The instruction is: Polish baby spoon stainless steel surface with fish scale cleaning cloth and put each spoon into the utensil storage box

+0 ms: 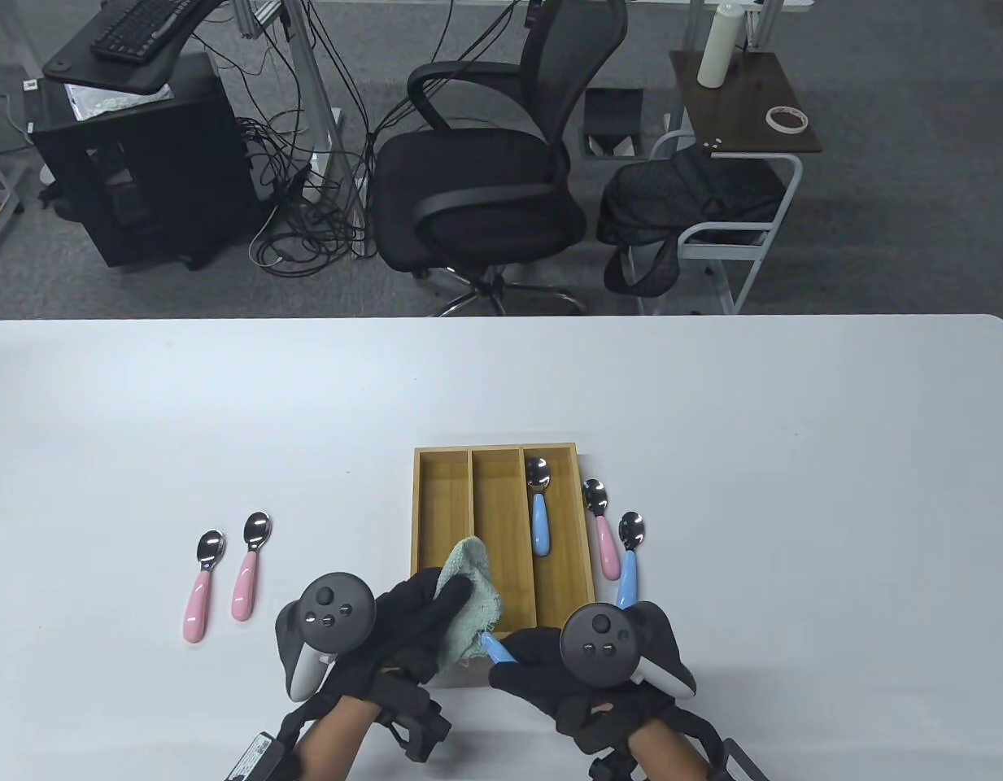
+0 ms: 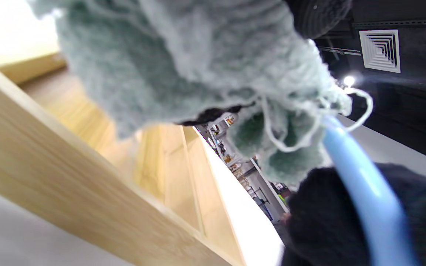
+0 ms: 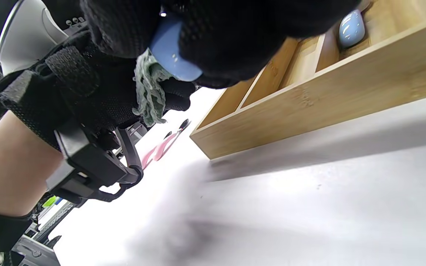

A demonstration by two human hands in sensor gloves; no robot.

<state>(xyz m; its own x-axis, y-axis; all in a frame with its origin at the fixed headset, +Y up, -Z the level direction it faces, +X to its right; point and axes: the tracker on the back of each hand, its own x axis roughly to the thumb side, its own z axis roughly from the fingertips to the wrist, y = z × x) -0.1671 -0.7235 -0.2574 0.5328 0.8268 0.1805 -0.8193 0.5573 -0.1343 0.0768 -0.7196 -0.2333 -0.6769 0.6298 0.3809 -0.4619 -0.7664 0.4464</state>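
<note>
1. Two hands are working together in the table view, just above the near edge of the utensil storage box (image 1: 582,521). The left hand (image 1: 403,622) is curling around a bunched green cleaning cloth (image 1: 468,598), and the right hand (image 1: 550,659) is pinching the blue handle of the held spoon (image 1: 495,648), whose bowl is hidden inside the cloth. One blue spoon in the box (image 1: 539,512) is lying in the right compartment. Two pink spoons (image 1: 224,573) are waiting well to the left of the box, and a pink spoon (image 1: 603,529) and a blue spoon (image 1: 629,561) are lying just beside its right wall. Judging from this, the loose cloth hanging over the box could be dragging on its wall.

2. Looking from the left wrist view, the cloth (image 2: 198,66) is filling the top of the frame, with stray threads looping around the neck of the blue handle (image 2: 364,184). A thread could be snagging there when the spoon is pulled free, tugging the cloth out of the left hand. The wooden box (image 2: 68,192) is sitting close below. The spoon's steel bowl is not showing, so how much of it the cloth is covering cannot be told.

3. Looking from the right wrist view, the right hand's gloved fingers (image 3: 235,37) are wrapping tightly round the smooth blue handle (image 3: 168,51), with the cloth (image 3: 148,92) pressed against it by the left hand (image 3: 87,85). The rounded handle may be slipping or twisting under hard rubbing. The box wall (image 3: 309,103) is just beside both hands, so a dropped spoon could be landing outside it on the table (image 3: 309,203).
</note>
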